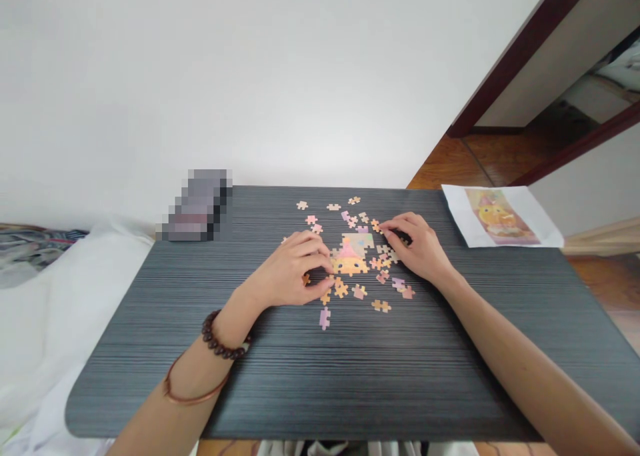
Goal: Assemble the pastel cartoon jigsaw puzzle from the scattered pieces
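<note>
A small joined block of jigsaw puzzle pieces (353,255) lies in the middle of the table, showing part of a yellow face and a pink hat. My left hand (297,269) is curled at its lower left edge, thumb and forefinger closed around an orange puzzle piece (331,278) that the fingertips partly hide. Up and to the right of the block, my right hand (417,246) pinches another orange puzzle piece (375,225) between thumb and forefinger. Loose pieces are scattered around the block, among them a lilac piece (325,319) nearest me.
A white sheet with a printed colour picture (500,217) lies at the table's right rear. A blurred dark box-like object (195,206) stands at the left rear. The dark grained table (400,383) meets a white wall (310,76). White bedding (95,289) is on the left.
</note>
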Motion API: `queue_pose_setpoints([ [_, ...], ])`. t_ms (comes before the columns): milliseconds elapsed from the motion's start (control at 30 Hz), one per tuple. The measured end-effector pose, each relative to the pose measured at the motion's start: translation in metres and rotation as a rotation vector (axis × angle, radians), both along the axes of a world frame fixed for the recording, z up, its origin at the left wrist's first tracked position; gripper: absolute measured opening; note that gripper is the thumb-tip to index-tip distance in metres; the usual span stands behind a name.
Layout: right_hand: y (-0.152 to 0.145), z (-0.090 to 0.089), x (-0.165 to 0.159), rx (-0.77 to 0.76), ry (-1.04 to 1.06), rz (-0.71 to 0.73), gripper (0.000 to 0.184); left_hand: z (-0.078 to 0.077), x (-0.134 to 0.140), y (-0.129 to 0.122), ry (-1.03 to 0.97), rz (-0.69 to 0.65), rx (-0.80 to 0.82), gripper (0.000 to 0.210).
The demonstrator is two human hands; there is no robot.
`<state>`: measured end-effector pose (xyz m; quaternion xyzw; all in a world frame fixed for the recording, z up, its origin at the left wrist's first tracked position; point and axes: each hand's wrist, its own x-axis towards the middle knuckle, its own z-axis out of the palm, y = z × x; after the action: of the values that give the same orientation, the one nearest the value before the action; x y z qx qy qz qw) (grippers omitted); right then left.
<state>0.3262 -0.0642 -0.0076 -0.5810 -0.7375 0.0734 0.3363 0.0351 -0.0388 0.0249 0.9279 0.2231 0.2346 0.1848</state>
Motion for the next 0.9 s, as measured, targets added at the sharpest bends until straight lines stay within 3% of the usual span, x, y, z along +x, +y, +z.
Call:
queue_pose_setpoints([
  [200, 0.000, 0.000, 0.000, 0.011, -0.003, 0.006, 0.017, -0.012, -0.006, 0.011, 0.035, 0.278, 0.132, 0.019],
  [300, 0.000, 0.000, 0.000, 0.015, -0.001, 0.005, 0.017, -0.017, -0.010, 0.018, 0.046, 0.345, 0.161, 0.024],
  [900, 0.000, 0.001, 0.000, 0.022, -0.022, 0.021, 0.017, -0.017, -0.005, 0.012, 0.116, 0.113, 0.139, 0.029],
])
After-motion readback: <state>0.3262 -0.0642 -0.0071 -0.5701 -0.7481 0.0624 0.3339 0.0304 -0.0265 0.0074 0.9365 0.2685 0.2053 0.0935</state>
